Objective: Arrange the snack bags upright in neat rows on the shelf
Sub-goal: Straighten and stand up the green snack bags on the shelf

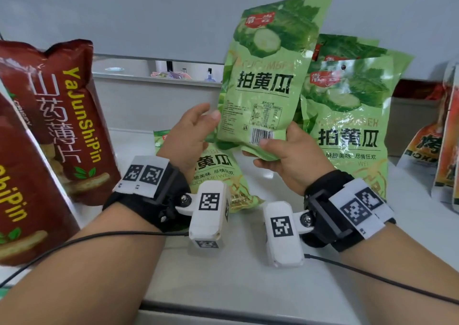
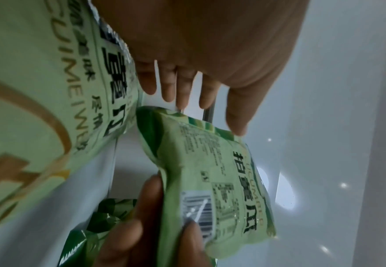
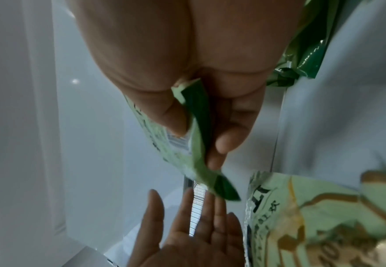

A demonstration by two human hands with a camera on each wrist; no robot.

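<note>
1. Pinching the bottom seam of the held cucumber bag point(image 1: 263, 81), the right hand point(image 1: 290, 160) has its thumb on the barcode and its fingers point(image 3: 223, 144) curled behind.
2. Left hand point(image 1: 191, 135): fingers straight and spread, thumb tip touching the held cucumber bag's left edge; it steadies the bag without gripping it.
3. Held cucumber bag: upright, back panel toward the wearer, raised clear of the shelf point(image 1: 236, 275).
4. Right of the held bag: a row of standing cucumber bags point(image 1: 347, 126), leaning back against the wall.
5. Below the held bag: one lying cucumber bag point(image 1: 218, 173), flat on the shelf.
6. Far left of the held bag: red yam-chip bags point(image 1: 74, 116); far right: orange snack bags point(image 1: 444, 145).
7. Risks, judged: the one-seam pinch lets the slippery film swing or slip out; setting it down back-side forward spoils the row; nudging the leaning row could topple it.
</note>
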